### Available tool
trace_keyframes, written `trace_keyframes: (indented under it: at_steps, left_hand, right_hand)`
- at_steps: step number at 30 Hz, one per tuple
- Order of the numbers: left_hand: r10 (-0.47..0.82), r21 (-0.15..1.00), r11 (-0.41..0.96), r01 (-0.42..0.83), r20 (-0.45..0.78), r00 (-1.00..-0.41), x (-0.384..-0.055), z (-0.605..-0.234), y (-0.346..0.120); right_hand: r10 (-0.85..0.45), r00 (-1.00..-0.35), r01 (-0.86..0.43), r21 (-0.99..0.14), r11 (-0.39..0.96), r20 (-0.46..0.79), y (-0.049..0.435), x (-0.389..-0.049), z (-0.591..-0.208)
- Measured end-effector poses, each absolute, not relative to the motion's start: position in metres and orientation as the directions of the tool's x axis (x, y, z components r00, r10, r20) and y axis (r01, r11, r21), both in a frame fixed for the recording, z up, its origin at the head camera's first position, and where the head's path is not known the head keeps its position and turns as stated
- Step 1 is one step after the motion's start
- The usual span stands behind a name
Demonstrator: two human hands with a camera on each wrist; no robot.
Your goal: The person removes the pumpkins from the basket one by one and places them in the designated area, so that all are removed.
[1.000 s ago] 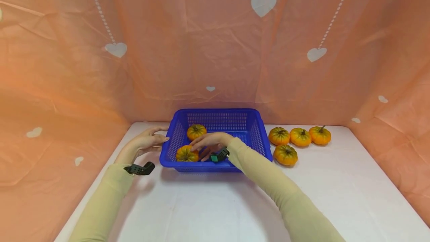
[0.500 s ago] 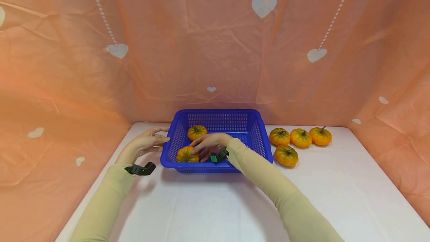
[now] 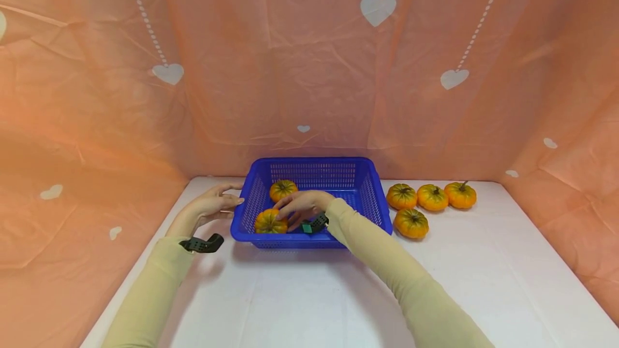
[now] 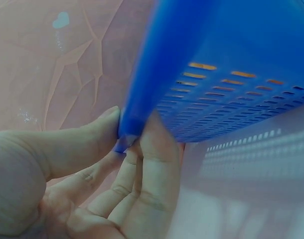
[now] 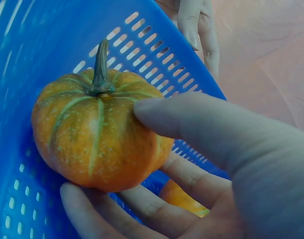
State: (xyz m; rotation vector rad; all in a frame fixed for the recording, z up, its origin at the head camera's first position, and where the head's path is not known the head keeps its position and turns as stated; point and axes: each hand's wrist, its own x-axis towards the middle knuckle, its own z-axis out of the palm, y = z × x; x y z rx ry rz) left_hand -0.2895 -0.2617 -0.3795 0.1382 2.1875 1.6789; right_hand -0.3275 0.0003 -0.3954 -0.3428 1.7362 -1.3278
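My left hand pinches the left rim of a blue plastic basket between thumb and fingers; the left wrist view shows the rim held at its edge. Inside the basket, my right hand grips a small orange-and-green pumpkin in the near left corner. Its thumb lies on the upper side, and the other fingers curl under and beside it. The pumpkin's stem points up. A second pumpkin sits behind it, against the far left of the basket.
To the right of the basket, a row of three pumpkins stands on the white table, with one more pumpkin in front of them. An orange cloth with white hearts hangs behind and along both sides.
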Motion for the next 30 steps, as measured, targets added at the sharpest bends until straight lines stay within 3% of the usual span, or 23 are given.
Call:
trace_keyframes:
  at_steps: [17, 30]
  left_hand:
    - [0.31, 0.949, 0.276, -0.153, -0.239, -0.92, -0.29, -0.377, -0.262]
    - [0.318, 0.949, 0.282, -0.143, -0.233, -0.919, -0.29, -0.378, -0.261]
  right_hand:
    - [-0.676, -0.588, 0.352, -0.893, 0.282, -0.445, 0.01, -0.331, -0.383]
    - [-0.634, -0.664, 0.328, -0.916, 0.23, -0.397, 0.04, -0.34, -0.368]
